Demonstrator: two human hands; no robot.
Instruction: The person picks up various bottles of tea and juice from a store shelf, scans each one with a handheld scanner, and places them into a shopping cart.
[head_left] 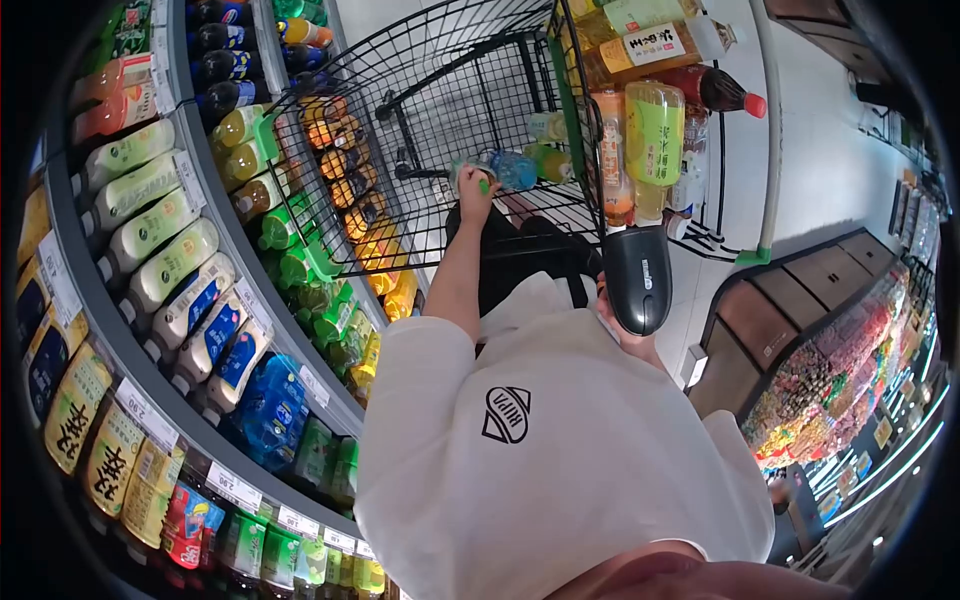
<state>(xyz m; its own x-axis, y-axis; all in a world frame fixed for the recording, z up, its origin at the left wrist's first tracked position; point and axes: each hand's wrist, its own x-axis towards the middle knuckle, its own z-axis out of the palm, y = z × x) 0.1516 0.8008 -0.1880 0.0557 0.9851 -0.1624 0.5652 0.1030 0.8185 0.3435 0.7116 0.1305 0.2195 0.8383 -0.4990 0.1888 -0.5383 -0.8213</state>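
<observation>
Beside long shelves of bottled drinks, a black wire cart carries bottles; the right hand, partly hidden, grips a black handheld scanner, and the left hand closes around a green-capped bottle at the cart.

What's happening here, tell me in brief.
A person in a white shirt is at a wire shopping cart beside shelves of drinks. The left hand is inside the cart, holding what looks like a blue-labelled bottle. The right hand holds a black handheld device near more bottles.
</observation>
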